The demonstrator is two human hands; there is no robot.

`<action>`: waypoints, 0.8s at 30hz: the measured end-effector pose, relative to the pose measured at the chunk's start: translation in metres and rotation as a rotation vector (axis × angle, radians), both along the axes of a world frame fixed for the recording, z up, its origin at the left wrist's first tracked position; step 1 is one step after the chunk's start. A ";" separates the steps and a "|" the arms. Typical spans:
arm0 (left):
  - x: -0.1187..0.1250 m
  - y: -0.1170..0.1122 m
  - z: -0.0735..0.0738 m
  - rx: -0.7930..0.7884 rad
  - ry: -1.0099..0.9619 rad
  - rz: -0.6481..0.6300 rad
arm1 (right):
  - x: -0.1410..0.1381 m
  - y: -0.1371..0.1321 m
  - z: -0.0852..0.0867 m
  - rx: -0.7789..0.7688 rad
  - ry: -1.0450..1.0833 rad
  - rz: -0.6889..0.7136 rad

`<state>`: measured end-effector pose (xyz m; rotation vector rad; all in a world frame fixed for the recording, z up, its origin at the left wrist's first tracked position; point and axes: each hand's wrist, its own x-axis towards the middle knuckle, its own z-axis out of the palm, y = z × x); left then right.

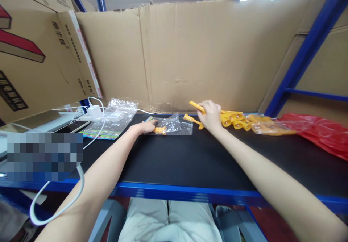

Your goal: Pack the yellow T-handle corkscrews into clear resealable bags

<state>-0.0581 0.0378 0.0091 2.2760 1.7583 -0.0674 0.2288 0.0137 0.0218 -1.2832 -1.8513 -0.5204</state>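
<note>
My left hand [147, 126] rests on the black tabletop [174, 158], fingers closed on a short orange plastic piece [160, 129] at the mouth of a clear plastic bag [176, 125]. My right hand [210, 118] is closed around yellow-orange plastic toy parts [196, 106]; one sticks out up-left, another [193, 121] points toward the bag. Just right of that hand lies a heap of similar yellow parts [236, 120].
A stack of clear bags with printed cards [114, 120] lies at the left, beside a white charger [94, 111] and cable [57, 213]. A red plastic bag [318, 133] lies at the right. Cardboard sheets [190, 53] wall the back. A blue shelf post [304, 53] rises on the right.
</note>
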 end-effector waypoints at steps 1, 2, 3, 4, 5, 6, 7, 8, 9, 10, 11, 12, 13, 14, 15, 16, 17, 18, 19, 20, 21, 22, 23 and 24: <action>0.000 0.001 0.000 0.002 -0.001 -0.006 | -0.002 -0.003 0.002 0.015 -0.002 0.035; 0.000 0.001 0.000 0.000 -0.002 -0.009 | -0.005 -0.005 0.004 0.014 -0.002 0.070; -0.001 0.001 -0.001 -0.004 -0.003 -0.008 | -0.008 -0.007 0.005 -0.003 0.000 0.101; -0.001 0.002 -0.001 -0.011 -0.003 -0.003 | -0.010 -0.009 0.005 -0.030 0.004 0.124; -0.001 0.002 -0.001 -0.016 -0.003 0.000 | -0.012 -0.010 0.005 -0.060 0.006 0.138; -0.002 0.002 -0.001 -0.020 -0.005 0.002 | -0.014 -0.011 0.005 -0.085 0.001 0.149; -0.003 0.002 -0.001 -0.020 -0.011 -0.002 | -0.015 -0.011 0.005 -0.098 -0.015 0.160; -0.004 0.002 -0.002 -0.019 -0.020 -0.011 | -0.015 -0.012 0.005 -0.104 -0.045 0.173; -0.005 0.003 -0.003 -0.018 -0.030 -0.024 | -0.015 -0.012 0.005 -0.109 -0.092 0.190; -0.006 0.004 -0.004 -0.018 -0.039 -0.040 | -0.015 -0.012 0.006 -0.120 -0.155 0.204; -0.007 0.006 -0.005 -0.020 -0.044 -0.054 | -0.014 -0.013 0.006 -0.144 -0.230 0.209; -0.009 0.007 -0.006 -0.023 -0.046 -0.067 | -0.014 -0.014 0.006 -0.181 -0.310 0.201; -0.010 0.009 -0.007 -0.027 -0.045 -0.076 | -0.014 -0.015 0.006 -0.231 -0.390 0.182; -0.011 0.010 -0.007 -0.031 -0.042 -0.081 | -0.014 -0.016 0.006 -0.288 -0.462 0.156; -0.012 0.011 -0.008 -0.034 -0.041 -0.085 | -0.015 -0.018 0.006 -0.345 -0.520 0.132; -0.012 0.011 -0.008 -0.034 -0.038 -0.086 | -0.016 -0.020 0.006 -0.398 -0.563 0.117; -0.012 0.011 -0.007 -0.034 -0.034 -0.087 | -0.018 -0.021 0.006 -0.441 -0.592 0.110; -0.012 0.010 -0.006 -0.034 -0.031 -0.090 | -0.019 -0.022 0.006 -0.472 -0.610 0.108; -0.011 0.009 -0.005 -0.035 -0.030 -0.093 | -0.020 -0.024 0.006 -0.494 -0.622 0.107; -0.009 0.007 -0.004 -0.040 -0.033 -0.098 | -0.022 -0.024 0.006 -0.506 -0.630 0.107; -0.007 0.004 -0.002 -0.051 -0.039 -0.105 | -0.023 -0.025 0.005 -0.514 -0.642 0.110; -0.005 0.001 0.000 -0.068 -0.048 -0.115 | -0.023 -0.026 0.005 -0.519 -0.653 0.115; -0.002 -0.002 0.003 -0.088 -0.058 -0.129 | -0.024 -0.026 0.004 -0.523 -0.664 0.124; 0.000 -0.004 0.005 -0.107 -0.064 -0.144 | -0.025 -0.026 0.002 -0.524 -0.668 0.137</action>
